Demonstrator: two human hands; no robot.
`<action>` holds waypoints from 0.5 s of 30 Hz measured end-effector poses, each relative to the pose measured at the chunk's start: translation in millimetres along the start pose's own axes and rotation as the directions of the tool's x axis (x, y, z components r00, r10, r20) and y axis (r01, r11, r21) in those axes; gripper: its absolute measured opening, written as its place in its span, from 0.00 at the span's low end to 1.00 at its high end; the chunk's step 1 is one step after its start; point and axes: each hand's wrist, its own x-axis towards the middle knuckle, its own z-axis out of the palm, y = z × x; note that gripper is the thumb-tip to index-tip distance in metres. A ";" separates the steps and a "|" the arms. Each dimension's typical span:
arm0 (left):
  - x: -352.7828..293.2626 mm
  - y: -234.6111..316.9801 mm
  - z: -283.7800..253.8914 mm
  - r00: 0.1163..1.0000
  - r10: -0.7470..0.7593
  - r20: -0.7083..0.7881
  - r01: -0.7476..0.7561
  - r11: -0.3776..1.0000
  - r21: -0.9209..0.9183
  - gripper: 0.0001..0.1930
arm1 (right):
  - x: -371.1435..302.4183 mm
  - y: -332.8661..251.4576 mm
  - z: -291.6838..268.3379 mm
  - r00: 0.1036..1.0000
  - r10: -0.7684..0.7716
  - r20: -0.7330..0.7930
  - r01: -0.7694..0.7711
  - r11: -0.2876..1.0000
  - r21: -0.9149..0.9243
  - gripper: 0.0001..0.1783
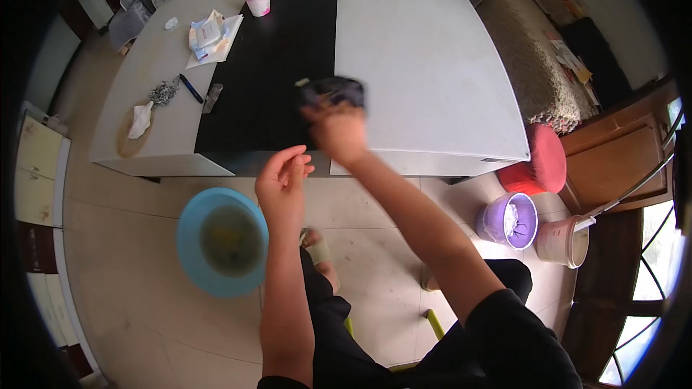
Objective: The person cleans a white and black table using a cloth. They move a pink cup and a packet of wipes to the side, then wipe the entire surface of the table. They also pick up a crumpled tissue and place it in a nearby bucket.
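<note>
Well, in the head view, the left of your table holds a pink-and-white cup [258,3], a packet of wipes [209,33], a steel-wool scourer [163,93], a dark pen-like stick [191,88] and a crumpled tissue [140,121]. They all sit well apart from your hands. The table [411,36] is pale with a black band; on the tiled floor stand a blue basin [189,241] of murky water, a purple bin [532,234] and a red stool [546,158]. The dark, blurred cloth-like thing [333,88] lies at the band's right edge, under your right hand [339,130]; its fingers bend onto it, though blur hides how firmly. Your left hand [283,173], loosely curled and empty, hangs near the table's front edge.
</note>
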 end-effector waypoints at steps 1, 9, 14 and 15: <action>-1.1 1.8 -0.2 1.000 -0.010 0.009 0.010 1.000 0.022 0.08 | 0.8 -3.1 0.4 1.000 0.005 -0.003 -0.005 1.000 0.008 0.19; -0.2 5.3 3.8 0.999 0.008 -0.037 -0.007 0.999 0.036 0.08 | -49.7 203.0 -4.4 0.914 0.394 0.096 -0.391 0.919 -0.045 0.21; -4.8 3.4 -14.1 0.997 -0.040 -0.072 0.045 0.996 0.082 0.08 | -60.7 284.5 -19.5 0.825 0.536 0.180 -0.546 0.838 0.009 0.24; -4.8 1.8 -13.9 0.996 -0.039 -0.078 0.043 0.998 0.054 0.08 | -44.5 273.3 -28.1 0.733 0.634 0.247 -0.668 0.740 0.079 0.24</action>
